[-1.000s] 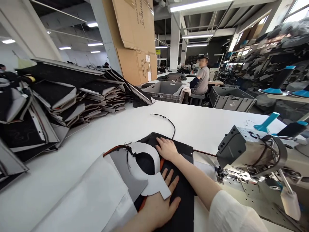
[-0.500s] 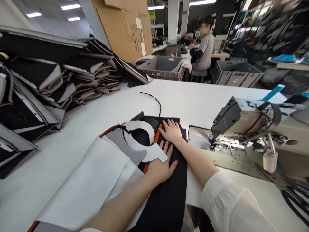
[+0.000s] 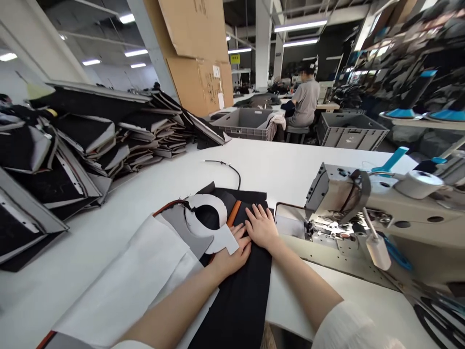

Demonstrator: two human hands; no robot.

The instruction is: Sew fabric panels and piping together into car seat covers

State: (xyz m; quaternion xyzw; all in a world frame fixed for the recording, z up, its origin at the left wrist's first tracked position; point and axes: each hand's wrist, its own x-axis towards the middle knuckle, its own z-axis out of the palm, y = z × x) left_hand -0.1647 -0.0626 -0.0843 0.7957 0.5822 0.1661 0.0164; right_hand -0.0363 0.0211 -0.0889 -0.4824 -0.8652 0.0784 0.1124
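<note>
At the near edge of the white sewing table [image 3: 290,165], both hands press flat, fingers spread and grasping nothing: left hand [image 3: 228,259] and right hand [image 3: 262,229] on black fabric [image 3: 241,295], seemingly beside the sewing machine [image 3: 366,208].

Left hand [image 3: 229,259] and right hand [image 3: 262,228] lie flat, side by side, on black fabric [image 3: 240,300] on the white table [image 3: 290,165], a white curved pattern piece [image 3: 212,228] partly over the left fingers, sewing machine [image 3: 366,213] just right, stacked panels [image 3: 90,145] far left.

A white table [image 3: 290,169] carries black fabric [image 3: 240,300], white sheets [image 3: 138,276], stacked panels [image 3: 90,145], a black cord [image 3: 227,167] and a sewing machine [image 3: 381,213].
</note>
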